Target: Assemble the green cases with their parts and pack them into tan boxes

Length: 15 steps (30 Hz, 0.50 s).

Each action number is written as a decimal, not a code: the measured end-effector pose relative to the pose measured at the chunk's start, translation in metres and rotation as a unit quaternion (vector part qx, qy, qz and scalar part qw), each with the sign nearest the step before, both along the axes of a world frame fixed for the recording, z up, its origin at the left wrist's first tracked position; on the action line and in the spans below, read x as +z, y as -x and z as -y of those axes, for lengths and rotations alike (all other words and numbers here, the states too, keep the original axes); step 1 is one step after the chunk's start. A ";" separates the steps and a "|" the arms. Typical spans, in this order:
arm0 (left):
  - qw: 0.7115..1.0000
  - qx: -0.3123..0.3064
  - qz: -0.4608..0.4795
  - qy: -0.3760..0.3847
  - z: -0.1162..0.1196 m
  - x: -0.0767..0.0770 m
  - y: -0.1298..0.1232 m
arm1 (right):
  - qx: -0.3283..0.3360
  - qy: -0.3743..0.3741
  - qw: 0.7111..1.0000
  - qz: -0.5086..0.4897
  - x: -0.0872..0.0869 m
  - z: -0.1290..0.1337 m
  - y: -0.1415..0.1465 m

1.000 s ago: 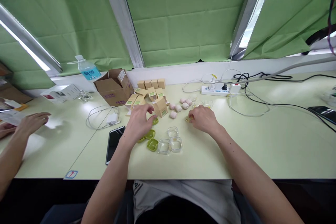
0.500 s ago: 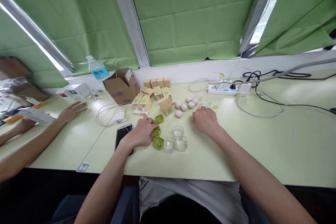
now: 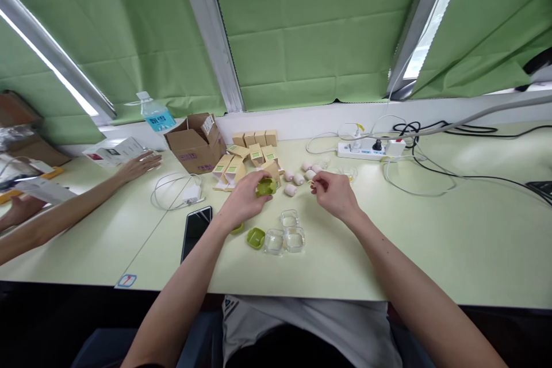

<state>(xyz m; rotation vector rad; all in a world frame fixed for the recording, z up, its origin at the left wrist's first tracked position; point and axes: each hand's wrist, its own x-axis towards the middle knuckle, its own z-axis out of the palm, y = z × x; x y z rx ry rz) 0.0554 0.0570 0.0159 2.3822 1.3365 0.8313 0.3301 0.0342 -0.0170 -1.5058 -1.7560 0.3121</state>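
Note:
My left hand (image 3: 245, 200) is closed on a small green square cup (image 3: 266, 186), lifted above the table in front of the small cardboard boxes (image 3: 235, 169). Pinched in the fingertips of my right hand (image 3: 335, 192) is a thin pale-yellow piece (image 3: 310, 183), too small to make out fully. Pale pink, barrel-shaped pieces (image 3: 298, 179) lie between and beyond my hands. Nearer me, another green cup (image 3: 256, 238) sits beside three clear square containers (image 3: 273, 241). One more green cup (image 3: 237, 229) is partly hidden by my left wrist.
A phone (image 3: 197, 229) lies left of my left forearm, with a white charger (image 3: 191, 194) behind it. An open carton (image 3: 196, 146) and a water bottle (image 3: 156, 114) stand at the back. A power strip (image 3: 362, 151) trails cables at right. Another person's hand (image 3: 137, 167) reaches in from the left.
My left hand has picked up a green cup and moved it away from me and slightly right. My right hand has turned, bringing the yellow piece into view. The other person's hand has reached farther right.

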 end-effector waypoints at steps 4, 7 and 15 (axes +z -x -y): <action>0.996 -0.052 0.070 0.009 -0.023 -0.007 -0.035 | 0.060 -0.022 0.975 -0.213 -0.003 0.002 0.003; 0.992 -0.077 0.097 0.025 -0.027 -0.010 -0.052 | 0.082 -0.040 0.963 -0.253 -0.001 0.007 0.006; 0.984 -0.090 0.136 0.071 -0.006 -0.019 -0.062 | 0.109 -0.194 0.974 -0.030 0.006 0.023 0.018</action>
